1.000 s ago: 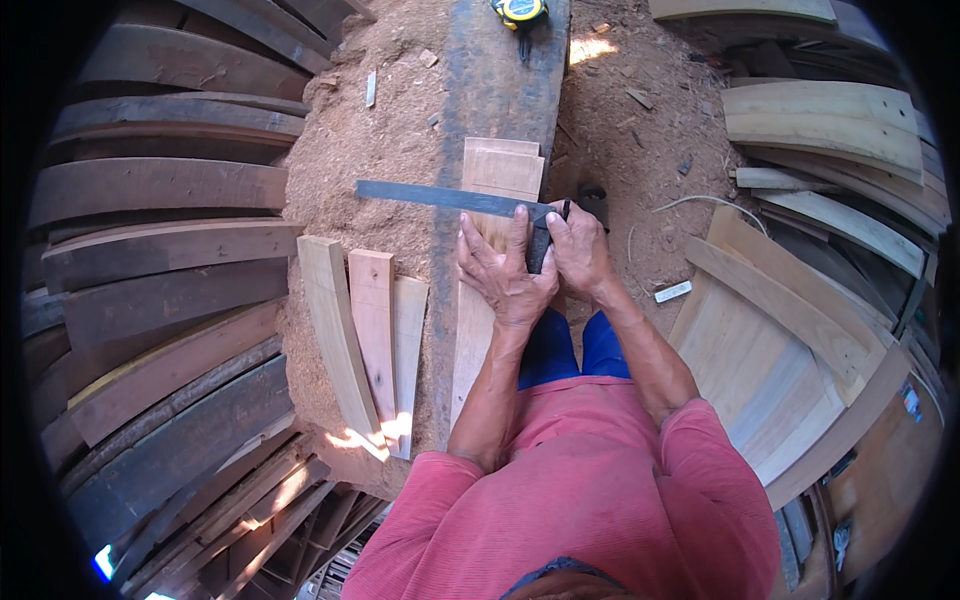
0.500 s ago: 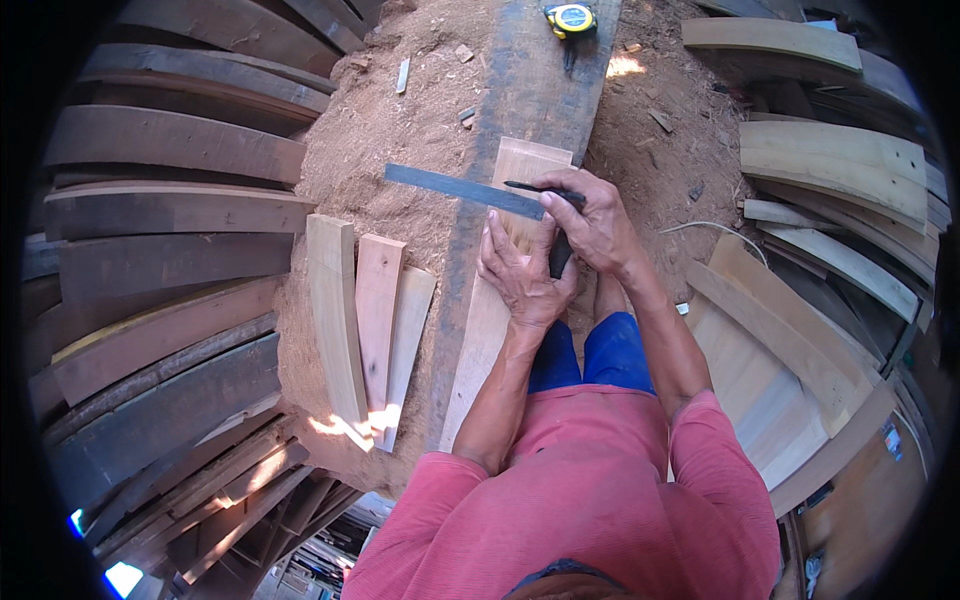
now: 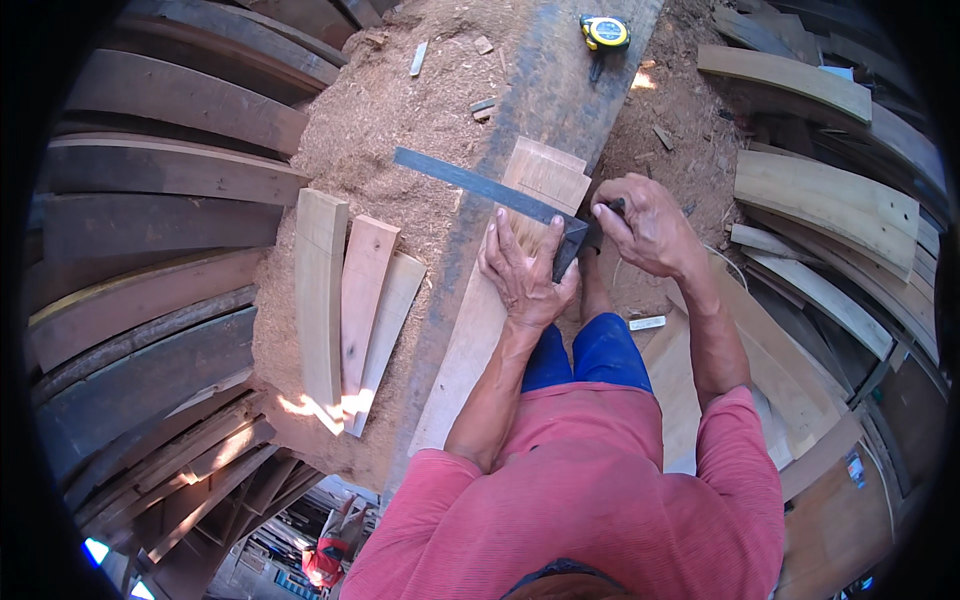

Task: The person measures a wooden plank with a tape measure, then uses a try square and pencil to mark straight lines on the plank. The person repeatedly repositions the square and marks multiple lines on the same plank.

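Note:
A long pale board [image 3: 470, 325] lies lengthwise on a dark, worn plank, with a shorter stepped wood piece [image 3: 548, 165] at its far end. Across the board rests a try square [image 3: 470, 178], its dark blade sticking out to the left and its stock at the board's right edge. My left hand [image 3: 525, 272] presses the square to the board, fingers on the wood and thumb by the stock. Just right of the square, my right hand [image 3: 650, 225] is closed around a dark pencil [image 3: 616, 206], mostly hidden by the fingers.
A yellow and black tape measure [image 3: 605, 34] sits on the plank's far end. Several cut boards [image 3: 320, 290] lie on the sawdust to the left. Stacked lumber [image 3: 170, 170] lines both sides. Far off at lower left is a person in red [image 3: 325, 562].
My right hand has moved right, taking the pencil off the square's blade. My left hand still holds the square on the board. The whole view has shifted and turned a little.

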Tool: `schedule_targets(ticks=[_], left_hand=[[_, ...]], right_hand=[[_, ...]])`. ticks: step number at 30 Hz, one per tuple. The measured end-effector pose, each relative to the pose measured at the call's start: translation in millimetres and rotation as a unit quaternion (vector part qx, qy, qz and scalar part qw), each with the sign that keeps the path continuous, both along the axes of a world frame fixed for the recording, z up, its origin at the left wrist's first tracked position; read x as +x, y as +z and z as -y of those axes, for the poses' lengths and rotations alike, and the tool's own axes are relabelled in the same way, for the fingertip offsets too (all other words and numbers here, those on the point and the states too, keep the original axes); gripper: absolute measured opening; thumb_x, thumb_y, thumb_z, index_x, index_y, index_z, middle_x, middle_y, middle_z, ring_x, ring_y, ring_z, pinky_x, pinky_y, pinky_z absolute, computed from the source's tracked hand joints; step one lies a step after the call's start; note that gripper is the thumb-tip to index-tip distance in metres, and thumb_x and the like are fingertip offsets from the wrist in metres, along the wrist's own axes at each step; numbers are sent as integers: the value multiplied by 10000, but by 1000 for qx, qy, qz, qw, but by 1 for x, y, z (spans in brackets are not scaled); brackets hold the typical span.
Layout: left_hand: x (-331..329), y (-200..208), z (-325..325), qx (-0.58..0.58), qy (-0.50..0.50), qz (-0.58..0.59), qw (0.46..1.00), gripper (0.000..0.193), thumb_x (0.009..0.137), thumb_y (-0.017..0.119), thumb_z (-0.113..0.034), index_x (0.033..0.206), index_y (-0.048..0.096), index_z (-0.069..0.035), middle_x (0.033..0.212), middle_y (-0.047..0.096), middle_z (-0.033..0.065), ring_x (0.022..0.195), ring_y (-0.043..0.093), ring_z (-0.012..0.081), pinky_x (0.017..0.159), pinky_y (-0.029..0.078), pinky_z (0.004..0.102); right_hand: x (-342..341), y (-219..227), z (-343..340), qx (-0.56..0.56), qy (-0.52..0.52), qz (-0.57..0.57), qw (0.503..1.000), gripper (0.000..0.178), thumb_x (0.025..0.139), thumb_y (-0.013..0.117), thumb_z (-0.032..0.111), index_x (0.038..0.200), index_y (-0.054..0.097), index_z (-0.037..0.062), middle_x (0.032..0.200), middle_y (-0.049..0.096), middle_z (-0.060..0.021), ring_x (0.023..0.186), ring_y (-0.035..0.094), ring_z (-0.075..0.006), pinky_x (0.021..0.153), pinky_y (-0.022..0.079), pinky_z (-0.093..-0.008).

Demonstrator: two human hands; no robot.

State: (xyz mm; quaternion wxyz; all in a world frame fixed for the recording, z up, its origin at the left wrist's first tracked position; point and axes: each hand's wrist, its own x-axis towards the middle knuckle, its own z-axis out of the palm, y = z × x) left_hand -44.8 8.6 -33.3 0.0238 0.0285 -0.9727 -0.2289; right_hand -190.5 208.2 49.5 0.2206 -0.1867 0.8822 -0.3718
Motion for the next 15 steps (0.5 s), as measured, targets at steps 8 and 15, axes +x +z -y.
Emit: schedule_targets(ticks=[8,15], left_hand=[[-2,19,2,7,-12,8,1000,696,814,853,-241,1501,750,-287,1713,458,317,1533,425,469,1238,317,648],[-21,71,108,233,235,-52,942,334,1061,695,-20,1388,762,-30,1179,824,113,1023,755,219,916,611,364]], right_hand=[[20,-15,-13,-50,-130,36,990,294,1141,655,276,1048,714,4,843,656,-155,805,660,-325,779,537,-447],[20,-12,-29,-136,-269,22,953,313,1205,594,300,1071,686,33,884,679,-85,828,667,-218,782,538,-395]])
